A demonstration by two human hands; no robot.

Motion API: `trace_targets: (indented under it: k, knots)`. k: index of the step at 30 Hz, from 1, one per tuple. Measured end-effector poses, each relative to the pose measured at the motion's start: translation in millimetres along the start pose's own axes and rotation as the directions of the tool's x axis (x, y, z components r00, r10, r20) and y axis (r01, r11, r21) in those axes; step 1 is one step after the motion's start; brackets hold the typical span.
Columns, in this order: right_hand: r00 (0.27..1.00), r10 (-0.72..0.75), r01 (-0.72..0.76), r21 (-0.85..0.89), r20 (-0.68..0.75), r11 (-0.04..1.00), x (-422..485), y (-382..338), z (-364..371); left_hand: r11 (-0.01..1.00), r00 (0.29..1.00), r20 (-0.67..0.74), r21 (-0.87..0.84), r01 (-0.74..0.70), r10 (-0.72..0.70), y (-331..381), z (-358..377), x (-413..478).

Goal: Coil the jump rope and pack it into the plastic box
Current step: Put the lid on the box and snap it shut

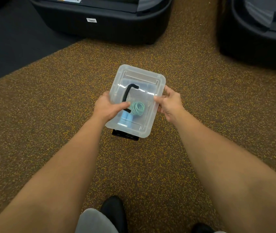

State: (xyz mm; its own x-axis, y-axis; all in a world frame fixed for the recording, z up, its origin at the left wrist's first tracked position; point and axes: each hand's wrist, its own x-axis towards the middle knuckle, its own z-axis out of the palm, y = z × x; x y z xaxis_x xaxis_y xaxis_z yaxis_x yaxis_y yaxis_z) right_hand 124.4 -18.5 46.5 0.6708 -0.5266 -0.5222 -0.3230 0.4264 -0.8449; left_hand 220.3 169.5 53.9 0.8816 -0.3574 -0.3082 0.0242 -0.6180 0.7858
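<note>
A clear plastic lid point(144, 78) with a black handle point(127, 95) sits over the plastic box, of which a black latch point(125, 136) shows at the near end. Through the lid I see the coiled teal jump rope point(138, 108) and its two light-blue handles point(126, 119) lying inside. My left hand point(108, 106) grips the lid's left edge, thumb on top near the black handle. My right hand point(170, 102) holds the lid's right edge with its fingers curled around the rim.
The box is over a brown speckled floor point(50, 115). Large black machine bases stand at the back centre point(103, 22) and back right point(259, 36). A dark floor mat point(8, 47) lies at the left. My black shoes point(113, 212) are at the bottom.
</note>
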Motion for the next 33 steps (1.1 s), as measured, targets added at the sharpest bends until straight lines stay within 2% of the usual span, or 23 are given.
trace_targets:
  k: [3,14,22,33]
  knots:
    - [0.999,0.016,-0.016,-0.019,-0.034,1.000,4.8,1.3,-1.3,0.999,0.999,-0.029,0.032,-0.017,0.018,-7.5,0.7,7.2]
    - [0.988,-0.074,0.022,-0.345,-0.137,0.938,21.5,13.9,4.3,0.960,0.992,-0.128,0.277,0.032,0.004,-25.8,8.0,27.9]
    - [0.973,-0.074,-0.018,-0.390,-0.218,0.921,30.2,19.3,10.3,0.933,0.981,-0.195,0.353,0.068,0.003,-27.3,12.9,38.1]
    - [0.966,-0.074,-0.051,-0.465,-0.246,0.884,44.0,25.2,12.7,0.927,0.981,-0.191,0.365,0.086,-0.015,-27.6,18.6,44.8]
